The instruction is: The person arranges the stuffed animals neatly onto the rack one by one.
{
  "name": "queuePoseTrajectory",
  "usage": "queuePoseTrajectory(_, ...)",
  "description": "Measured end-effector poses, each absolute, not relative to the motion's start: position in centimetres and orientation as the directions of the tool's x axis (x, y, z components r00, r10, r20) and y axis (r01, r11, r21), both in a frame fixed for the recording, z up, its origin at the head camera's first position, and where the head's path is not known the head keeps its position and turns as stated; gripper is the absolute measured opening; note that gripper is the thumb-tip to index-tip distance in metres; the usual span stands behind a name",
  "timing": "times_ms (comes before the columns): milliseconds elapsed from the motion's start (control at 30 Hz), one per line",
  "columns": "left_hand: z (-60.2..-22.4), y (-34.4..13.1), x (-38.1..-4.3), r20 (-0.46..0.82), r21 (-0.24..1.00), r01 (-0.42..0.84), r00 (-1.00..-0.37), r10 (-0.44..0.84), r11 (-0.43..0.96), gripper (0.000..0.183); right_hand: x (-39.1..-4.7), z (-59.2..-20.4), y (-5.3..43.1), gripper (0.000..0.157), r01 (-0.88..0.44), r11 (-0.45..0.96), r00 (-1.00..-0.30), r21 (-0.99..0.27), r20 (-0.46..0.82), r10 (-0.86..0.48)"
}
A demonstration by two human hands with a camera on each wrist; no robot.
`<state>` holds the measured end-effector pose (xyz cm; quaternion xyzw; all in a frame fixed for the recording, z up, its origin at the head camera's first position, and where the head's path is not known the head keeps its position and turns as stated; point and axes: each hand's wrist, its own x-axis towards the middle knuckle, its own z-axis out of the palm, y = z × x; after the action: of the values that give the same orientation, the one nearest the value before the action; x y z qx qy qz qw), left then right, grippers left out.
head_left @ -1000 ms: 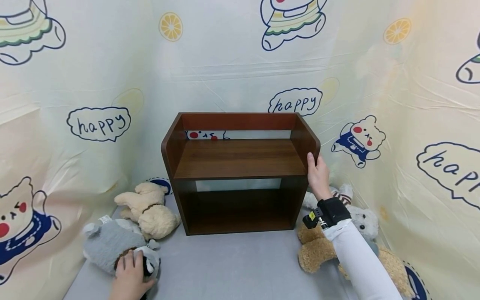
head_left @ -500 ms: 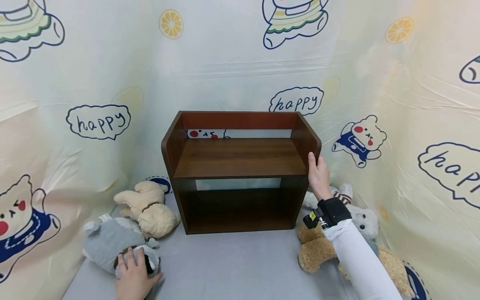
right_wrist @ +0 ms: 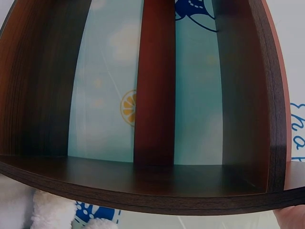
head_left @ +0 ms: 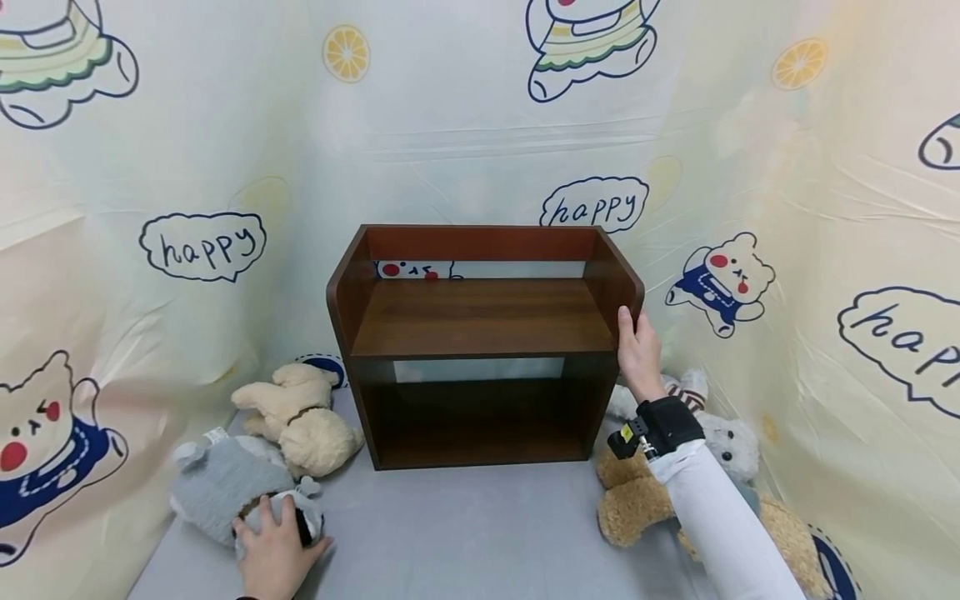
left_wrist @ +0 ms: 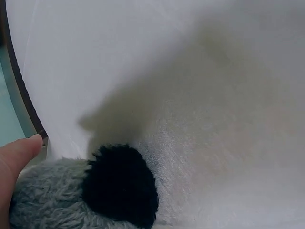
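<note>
A dark brown two-tier wooden shelf (head_left: 480, 321) stands at the back centre, both tiers bare. My right hand (head_left: 640, 358) grips the front edge of its right side panel, thumb in front; in the right wrist view the shelf's interior fills the picture, with a bit of hand (right_wrist: 290, 217) at the lower right corner. At the lower left, my left hand (head_left: 276, 550) rests on a grey plush toy (head_left: 232, 483), fingers spread over its near end. The left wrist view shows the thumb (left_wrist: 24, 150) alongside grey fur and a black patch (left_wrist: 121, 186).
A cream plush toy (head_left: 303, 421) lies between the grey toy and the shelf. Right of the shelf are a brown plush toy (head_left: 633, 504) and a whitish plush toy (head_left: 731, 446), partly behind the right forearm. A printed curtain (head_left: 450, 108) hangs behind the grey tabletop (head_left: 480, 533).
My left hand has shifted slightly right on the grey plush toy, its fingers more spread. My right hand keeps its hold on the shelf. The head view has moved a little.
</note>
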<state>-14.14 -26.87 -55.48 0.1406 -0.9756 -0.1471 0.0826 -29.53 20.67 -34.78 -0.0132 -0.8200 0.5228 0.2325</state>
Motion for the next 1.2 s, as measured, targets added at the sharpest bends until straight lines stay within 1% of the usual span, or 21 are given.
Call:
queuePoseTrajectory(133,-55.7,-26.6,-14.3,0.197,0.319,-0.229,-0.933,-0.301,0.920,0.084,-29.5,-34.7,20.8,0.053,-0.223,0.457,-0.890,-0.861,0.372,0.265)
queuePoseTrajectory(300,-55.7,-26.4,-14.3,0.233,0.316,-0.217,-0.926,-0.298,0.923,0.076,-29.5,-34.6,20.8,0.052,-0.236,0.465,-0.884,-0.853,0.387,0.261)
queuePoseTrajectory(600,-55.7,-26.9,-14.4,0.251,0.318,-0.182,-0.930,-0.268,0.931,0.070,-29.5,-34.5,20.8,0.051,-0.229,0.473,-0.885,-0.851,0.384,0.263)
queuePoseTrajectory(867,-55.1,-28.2,-13.8,0.219,0.332,-0.122,-0.955,-0.202,0.935,0.069,-29.6,-34.8,20.7,0.052,-0.225,0.469,-0.886,-0.854,0.380,0.267)
queuePoseTrajectory(967,-55.1,-28.9,-13.4,0.284,0.341,-0.079,-0.941,-0.182,0.937,0.070,-29.6,-34.8,20.7,0.052,-0.228,0.466,-0.887,-0.855,0.380,0.262)
queuePoseTrajectory(1100,-55.0,-29.6,-13.0,0.441,0.338,0.019,-0.887,-0.140,0.941,0.071,-29.7,-34.9,20.7,0.052,-0.230,0.466,-0.886,-0.855,0.382,0.264)
queuePoseTrajectory(1200,-54.5,-30.1,-13.1,0.483,0.337,0.050,-0.866,-0.127,0.940,0.070,-29.7,-34.9,20.8,0.051,-0.233,0.466,-0.882,-0.854,0.388,0.270)
